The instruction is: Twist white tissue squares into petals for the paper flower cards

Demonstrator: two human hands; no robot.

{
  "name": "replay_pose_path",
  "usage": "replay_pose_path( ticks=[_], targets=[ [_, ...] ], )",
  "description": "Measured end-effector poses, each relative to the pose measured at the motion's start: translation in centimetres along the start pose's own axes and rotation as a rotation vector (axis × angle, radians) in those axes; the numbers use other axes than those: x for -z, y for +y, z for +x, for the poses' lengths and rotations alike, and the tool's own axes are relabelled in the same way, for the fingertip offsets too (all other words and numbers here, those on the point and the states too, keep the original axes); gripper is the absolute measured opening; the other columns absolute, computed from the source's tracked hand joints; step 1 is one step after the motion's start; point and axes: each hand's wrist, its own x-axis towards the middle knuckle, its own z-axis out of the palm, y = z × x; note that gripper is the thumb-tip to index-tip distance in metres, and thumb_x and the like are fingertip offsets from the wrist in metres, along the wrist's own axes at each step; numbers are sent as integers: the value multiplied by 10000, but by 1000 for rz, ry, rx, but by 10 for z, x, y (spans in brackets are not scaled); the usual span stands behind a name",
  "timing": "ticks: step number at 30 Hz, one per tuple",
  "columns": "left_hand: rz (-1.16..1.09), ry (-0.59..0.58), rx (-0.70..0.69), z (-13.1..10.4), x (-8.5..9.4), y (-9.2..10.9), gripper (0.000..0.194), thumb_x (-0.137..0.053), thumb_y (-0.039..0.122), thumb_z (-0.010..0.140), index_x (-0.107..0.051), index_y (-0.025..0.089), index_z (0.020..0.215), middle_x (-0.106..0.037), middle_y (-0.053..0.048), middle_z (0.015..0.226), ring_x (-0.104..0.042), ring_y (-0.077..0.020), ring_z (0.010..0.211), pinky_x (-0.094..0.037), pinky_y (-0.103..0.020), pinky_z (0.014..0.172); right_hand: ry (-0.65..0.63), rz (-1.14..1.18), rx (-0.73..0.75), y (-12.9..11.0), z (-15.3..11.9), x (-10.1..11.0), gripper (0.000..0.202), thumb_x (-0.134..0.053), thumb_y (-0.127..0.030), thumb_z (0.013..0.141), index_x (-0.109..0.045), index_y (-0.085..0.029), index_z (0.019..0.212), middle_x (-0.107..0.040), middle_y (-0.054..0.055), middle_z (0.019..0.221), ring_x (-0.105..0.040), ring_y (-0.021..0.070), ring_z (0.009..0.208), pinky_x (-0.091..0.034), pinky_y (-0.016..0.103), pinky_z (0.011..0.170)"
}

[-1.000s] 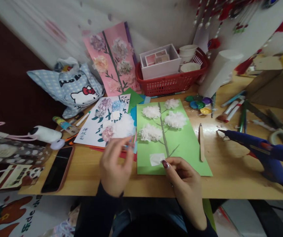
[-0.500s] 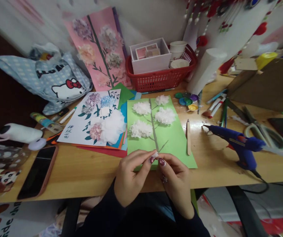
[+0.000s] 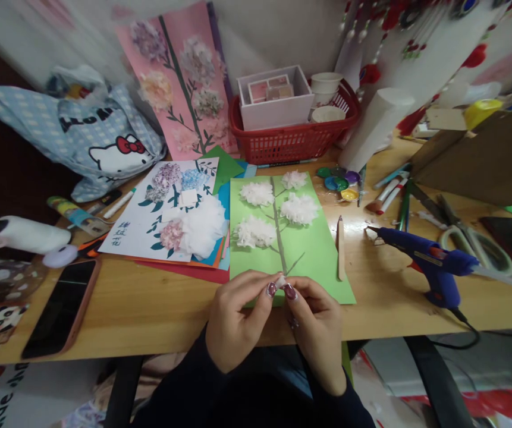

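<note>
My left hand (image 3: 240, 318) and my right hand (image 3: 317, 324) meet at the desk's near edge, over the bottom of a green sheet (image 3: 327, 255). Thumbs and forefingers of both pinch a small piece of white tissue paper (image 3: 281, 280); its lower part is hidden by the fingers. On the green sheet are a painted grey-green stem (image 3: 279, 238) and several white ruffled paper flowers (image 3: 299, 209). A wooden stick (image 3: 341, 249) lies along the sheet's right side. Left of it, a pile of white tissue (image 3: 204, 229) rests on a white flower picture (image 3: 126, 223).
A blue glue gun (image 3: 429, 252) with a cord lies to the right, beside scissors (image 3: 470, 238). Paint pots (image 3: 338, 181) and a red basket (image 3: 291, 145) stand behind. At left are a phone (image 3: 62, 309), a white bottle (image 3: 33, 235) and a blue checked bag (image 3: 113, 142).
The camera view has shifted slightly. Both hands stay in place, with the fingertips moving only a little on the white tissue paper.
</note>
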Motion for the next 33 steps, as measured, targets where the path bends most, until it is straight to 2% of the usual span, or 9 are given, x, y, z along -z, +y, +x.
replay_pose_path(
  ticks=[5,11,15,19,25,33],
  targets=[
    [28,-9,-31,1,-1,1,279,-533,97,932,-793,130,1027,-788,-91,945,-725,-139,880,-543,-174,810,11,27,-6,0,1,-2,156,-768,-353,839,-772,-214,768,-538,-43,560,-371,70,469,-360,181,453],
    [3,-7,11,0,-3,1,255,-551,113,929,-795,131,1000,-787,-91,933,-724,-136,873,-540,-173,803,-18,71,3,0,1,-1,129,-746,-329,863,-768,-224,792,-562,-44,599,-391,66,469,-430,186,514],
    [-14,30,85,0,-6,1,166,-655,173,878,-790,127,964,-783,-75,910,-721,-139,843,-545,-172,783,-41,30,2,-1,1,-1,98,-736,-304,869,-770,-224,823,-635,-16,648,-541,103,548,-496,209,582],
    [-42,38,172,1,-9,0,185,-589,189,919,-758,146,856,-756,-49,836,-703,-130,795,-536,-167,718,-59,-37,29,-3,0,-2,76,-732,-279,868,-763,-223,829,-682,3,689,-636,136,652,-518,211,632],
    [-38,119,264,3,-8,-6,262,-536,258,957,-685,168,761,-702,-25,762,-666,-131,729,-525,-177,656,-56,-69,24,-2,-2,-1,128,-707,-303,889,-729,-218,797,-605,-29,628,-469,90,521,-412,186,512],
    [-153,373,396,6,4,-17,295,-594,390,929,-742,151,839,-764,-47,763,-706,-159,631,-569,-223,598,-52,-67,-12,1,-1,0,221,-697,-389,897,-701,-198,786,-485,-46,573,-366,100,498,-339,219,476]
  ],
)
